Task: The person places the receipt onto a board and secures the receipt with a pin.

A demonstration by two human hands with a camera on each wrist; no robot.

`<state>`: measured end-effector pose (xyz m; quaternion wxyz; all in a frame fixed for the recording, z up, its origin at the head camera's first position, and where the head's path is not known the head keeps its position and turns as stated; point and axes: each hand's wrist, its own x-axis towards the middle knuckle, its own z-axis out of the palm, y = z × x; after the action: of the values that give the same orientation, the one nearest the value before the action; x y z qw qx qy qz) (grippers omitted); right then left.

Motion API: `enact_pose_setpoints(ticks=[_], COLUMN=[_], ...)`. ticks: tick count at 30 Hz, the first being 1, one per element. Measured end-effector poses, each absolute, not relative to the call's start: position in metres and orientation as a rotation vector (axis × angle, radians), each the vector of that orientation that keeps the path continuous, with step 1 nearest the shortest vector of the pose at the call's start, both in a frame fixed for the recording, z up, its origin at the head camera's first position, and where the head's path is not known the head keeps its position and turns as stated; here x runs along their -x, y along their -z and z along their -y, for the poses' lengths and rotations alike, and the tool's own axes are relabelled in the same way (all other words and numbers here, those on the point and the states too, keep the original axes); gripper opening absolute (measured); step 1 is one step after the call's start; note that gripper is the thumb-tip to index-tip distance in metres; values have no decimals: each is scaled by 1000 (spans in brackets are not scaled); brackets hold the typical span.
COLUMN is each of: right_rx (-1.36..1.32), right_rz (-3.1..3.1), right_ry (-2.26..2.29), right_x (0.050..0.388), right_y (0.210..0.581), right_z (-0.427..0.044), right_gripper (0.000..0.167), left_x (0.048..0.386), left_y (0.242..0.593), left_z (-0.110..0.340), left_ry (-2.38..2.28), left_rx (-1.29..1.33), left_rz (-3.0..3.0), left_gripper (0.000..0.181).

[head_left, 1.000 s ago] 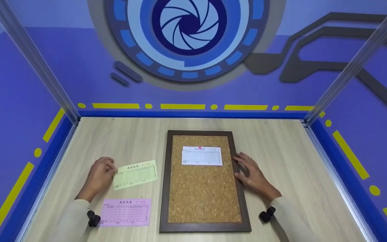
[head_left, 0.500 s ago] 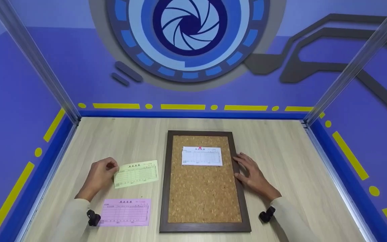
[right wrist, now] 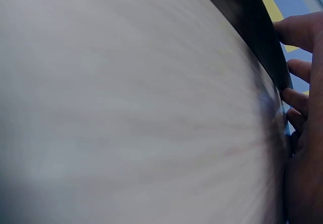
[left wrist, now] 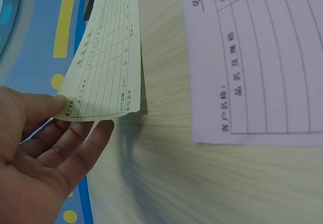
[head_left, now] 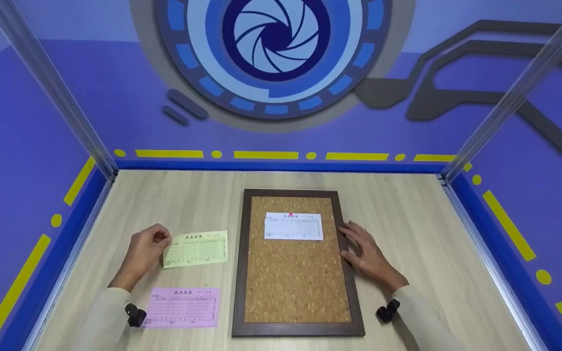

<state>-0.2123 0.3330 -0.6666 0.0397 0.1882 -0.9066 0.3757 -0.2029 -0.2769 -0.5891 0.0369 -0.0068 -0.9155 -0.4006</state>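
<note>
My left hand (head_left: 145, 251) pinches the left end of a pale green receipt slip (head_left: 197, 248) between thumb and fingers. In the left wrist view the held slip (left wrist: 103, 67) bends upward at the pinched end, lifted off the table there. A brown-framed cork board (head_left: 298, 278) lies in the middle of the table. Against its right frame edge rest the fingertips of my right hand (head_left: 369, 253), fingers loosely extended. On the board's upper part a white receipt slip (head_left: 293, 227) hangs from a red pushpin (head_left: 291, 214). The right wrist view is mostly blurred tabletop and dark frame edge.
A pink receipt slip (head_left: 183, 307) lies flat on the wooden table (head_left: 193, 200), in front of the green one and left of the board. Blue walls with yellow markings stand around the table's back and sides.
The green slip's pinched end has risen a little, and the slip has turned slightly straighter. My left fingers have shifted up with it. My right hand and the board have stayed still.
</note>
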Motion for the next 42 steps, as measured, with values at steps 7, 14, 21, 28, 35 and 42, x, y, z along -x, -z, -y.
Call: enact_pose_setpoints(ticks=[7, 14, 21, 28, 35, 42], right_rx=[-594, -597, -602, -603, -587, -570], right_rz=[2762, 2757, 2752, 2750, 2767, 2779], right_ry=[-1165, -1171, -1168, -1168, -1170, -1166], right_x=[213, 213, 213, 213, 213, 213], right_y=[667, 667, 665, 668, 667, 667], right_z=[-334, -333, -333, -333, -334, -334], right_gripper=[66, 66, 66, 65, 66, 66], left_x=[202, 203, 202, 201, 202, 202], left_y=[585, 576, 570, 567, 566, 564], left_z=[279, 282, 282, 282, 281, 278], left_ry=[1235, 1288, 1330, 1371, 1462, 1511], left_rx=[45, 30, 22, -2, -18, -31], left_rz=[2786, 2727, 2701, 2696, 2674, 2662], left_gripper=[6, 10, 9, 5, 5, 3])
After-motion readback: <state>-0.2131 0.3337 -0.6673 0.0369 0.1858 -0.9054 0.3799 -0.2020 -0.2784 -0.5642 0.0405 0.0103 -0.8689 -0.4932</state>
